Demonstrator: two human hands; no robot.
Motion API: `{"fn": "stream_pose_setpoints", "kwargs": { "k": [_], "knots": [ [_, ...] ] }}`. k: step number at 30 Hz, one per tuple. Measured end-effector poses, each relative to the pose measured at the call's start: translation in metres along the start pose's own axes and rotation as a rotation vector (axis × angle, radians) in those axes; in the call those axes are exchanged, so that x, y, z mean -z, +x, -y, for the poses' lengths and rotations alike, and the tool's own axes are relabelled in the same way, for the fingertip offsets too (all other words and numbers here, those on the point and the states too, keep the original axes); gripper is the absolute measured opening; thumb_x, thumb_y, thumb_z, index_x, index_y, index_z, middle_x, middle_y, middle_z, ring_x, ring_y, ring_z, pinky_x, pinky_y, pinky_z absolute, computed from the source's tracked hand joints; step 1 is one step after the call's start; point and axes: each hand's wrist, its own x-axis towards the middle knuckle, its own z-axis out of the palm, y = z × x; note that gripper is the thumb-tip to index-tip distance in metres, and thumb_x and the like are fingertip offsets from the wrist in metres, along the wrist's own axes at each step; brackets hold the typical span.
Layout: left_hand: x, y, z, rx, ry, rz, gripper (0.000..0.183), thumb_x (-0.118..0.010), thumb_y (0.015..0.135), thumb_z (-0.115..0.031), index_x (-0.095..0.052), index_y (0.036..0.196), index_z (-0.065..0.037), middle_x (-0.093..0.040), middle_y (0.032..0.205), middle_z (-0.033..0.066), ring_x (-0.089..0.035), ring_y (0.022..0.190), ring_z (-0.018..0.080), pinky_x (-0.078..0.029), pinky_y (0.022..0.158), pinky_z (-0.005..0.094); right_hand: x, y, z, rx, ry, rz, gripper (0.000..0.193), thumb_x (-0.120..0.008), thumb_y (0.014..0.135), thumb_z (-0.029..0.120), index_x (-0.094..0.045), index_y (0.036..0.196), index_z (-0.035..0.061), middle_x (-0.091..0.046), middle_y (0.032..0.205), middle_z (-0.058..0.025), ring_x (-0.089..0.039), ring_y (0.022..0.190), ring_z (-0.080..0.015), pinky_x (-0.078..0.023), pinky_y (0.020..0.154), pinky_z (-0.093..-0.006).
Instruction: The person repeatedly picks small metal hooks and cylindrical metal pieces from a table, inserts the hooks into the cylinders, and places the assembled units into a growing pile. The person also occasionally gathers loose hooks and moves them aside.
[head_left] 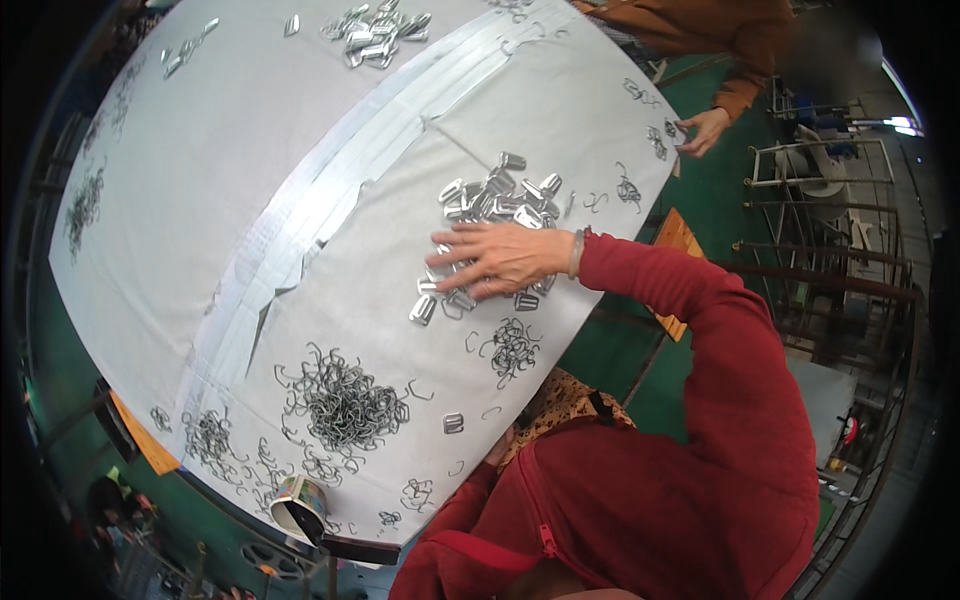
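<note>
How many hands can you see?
3. The right hand lies on the buckles; the left hand peeks out at the table edge; another person's hand works top right. Others may be hidden.

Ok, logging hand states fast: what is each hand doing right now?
Right hand: open, fingers spread flat on the pile of metal buckles, gripping nothing.
Left hand: mostly hidden at the table edge; cannot tell.
</note>
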Motion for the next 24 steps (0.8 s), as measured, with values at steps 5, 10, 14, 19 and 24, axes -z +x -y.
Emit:
{"fn": "stream_pose_setpoints", "kwargs": {
  "k": [5,10,14,19,24],
  "knots": [
    [-0.003,-0.013,-0.005,-0.017,0.011,0.025,0.020,-0.052,0.088,-0.017,-0.057,0.102,-0.004,-0.060,0.093,0.0171,-0.058,0.088,0.0325,-0.044,0.079,0.0430,0.050,-0.019,-0.067,-0.440,-0.067,-0.504,0.049,-0.047,0.091,0.035,-0.039,0.138,0.0198,-0.034,0.145,-0.0063,-0.023,0.137,-0.0294,-0.014,0.111,-0.0475],
    [-0.008,-0.017,-0.004,-0.040,0.023,0.066,0.020,-0.052,0.088,-0.017,-0.057,0.103,-0.004,-0.060,0.093,0.0172,-0.058,0.088,0.0325,-0.044,0.079,0.0430,0.019,-0.068,-0.126,-0.744,-0.202,-0.438,0.048,-0.042,0.092,0.039,-0.042,0.137,0.0223,-0.031,0.147,-0.0055,-0.018,0.138,-0.0341,-0.007,0.111,-0.0509],
    [-0.026,-0.022,-0.010,-0.023,0.005,0.059,0.020,-0.052,0.088,-0.017,-0.057,0.103,-0.004,-0.060,0.093,0.0173,-0.058,0.088,0.0326,-0.044,0.080,0.0430,-0.009,-0.053,-0.060,-0.457,0.119,-0.355,0.047,-0.043,0.093,0.035,-0.041,0.137,0.0196,-0.031,0.146,-0.0088,-0.019,0.137,-0.0329,-0.012,0.112,-0.0474],
    [-0.052,-0.032,-0.017,-0.029,-0.012,0.120,0.020,-0.052,0.088,-0.017,-0.057,0.103,-0.004,-0.060,0.094,0.0173,-0.058,0.088,0.0326,-0.044,0.080,0.0429,0.036,-0.166,-0.084,-1.194,-0.427,-0.860,0.049,-0.054,0.088,0.027,-0.042,0.133,0.0131,-0.042,0.134,-0.0119,-0.040,0.117,-0.0351,-0.033,0.099,-0.0484],
    [-0.054,-0.052,0.013,0.178,0.033,0.360,0.027,-0.052,0.089,-0.016,-0.056,0.114,-0.007,-0.058,0.109,0.0197,-0.055,0.102,0.0365,-0.042,0.089,0.0415,0.004,-0.335,-0.193,-1.736,-0.273,-0.454,0.057,-0.051,0.085,0.047,-0.040,0.132,0.0165,-0.045,0.122,-0.0314,-0.039,0.116,-0.0481,-0.034,0.091,-0.0609]
  ]
}}
